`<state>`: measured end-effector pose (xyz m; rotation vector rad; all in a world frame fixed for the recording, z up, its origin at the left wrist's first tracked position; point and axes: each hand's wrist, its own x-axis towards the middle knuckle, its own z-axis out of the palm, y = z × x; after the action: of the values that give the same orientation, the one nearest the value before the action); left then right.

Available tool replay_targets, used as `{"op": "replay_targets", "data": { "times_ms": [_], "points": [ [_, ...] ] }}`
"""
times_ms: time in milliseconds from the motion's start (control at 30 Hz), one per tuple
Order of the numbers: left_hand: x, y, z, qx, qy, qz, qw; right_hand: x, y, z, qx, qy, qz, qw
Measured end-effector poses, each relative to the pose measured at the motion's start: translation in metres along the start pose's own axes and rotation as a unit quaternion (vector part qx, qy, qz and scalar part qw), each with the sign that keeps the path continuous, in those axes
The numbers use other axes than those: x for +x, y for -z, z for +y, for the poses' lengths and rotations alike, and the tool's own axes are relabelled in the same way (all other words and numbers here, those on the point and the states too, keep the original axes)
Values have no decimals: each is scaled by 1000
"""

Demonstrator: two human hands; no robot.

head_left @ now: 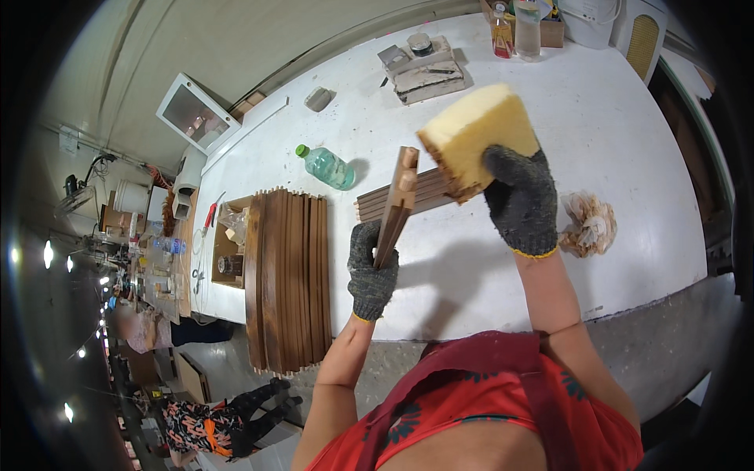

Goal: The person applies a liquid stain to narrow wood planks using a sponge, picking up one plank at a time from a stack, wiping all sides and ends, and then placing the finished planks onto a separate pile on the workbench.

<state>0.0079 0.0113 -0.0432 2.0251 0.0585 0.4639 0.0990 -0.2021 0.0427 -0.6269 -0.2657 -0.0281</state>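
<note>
My left hand [372, 271], in a dark grey knitted glove, is closed round a brown wooden strip [395, 210]; its pale notched end tilts up and away from me. In my gloved right hand [522, 196] is a thick yellow sponge [477, 137], raised above the table and stained brown along its lower edge. The sponge is to the right of the strip's far end and apart from it. Beyond my left hand, several brown strips [428, 191] lie side by side on the white table [628, 173]. A large row of brown strips [287, 275] stands left of that hand.
A green-capped bottle [328, 167] lies mid-table. A crumpled brown-stained cloth [589, 224] sits right of my right hand. At the back are a stained block [424, 74] and bottles [528, 31]. A cardboard box [228, 251] stands left; two people [216, 428] are beyond.
</note>
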Motion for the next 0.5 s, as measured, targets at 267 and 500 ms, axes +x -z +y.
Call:
{"op": "replay_targets", "data": {
  "times_ms": [267,500],
  "points": [
    [-4,-2,-7,8,-13,36,999,-22,-22,-5,-137,20,24,990],
    [-12,-6,-11,120,-115,107,980,-50,-20,-10,-224,-2,7,975]
  ]
}}
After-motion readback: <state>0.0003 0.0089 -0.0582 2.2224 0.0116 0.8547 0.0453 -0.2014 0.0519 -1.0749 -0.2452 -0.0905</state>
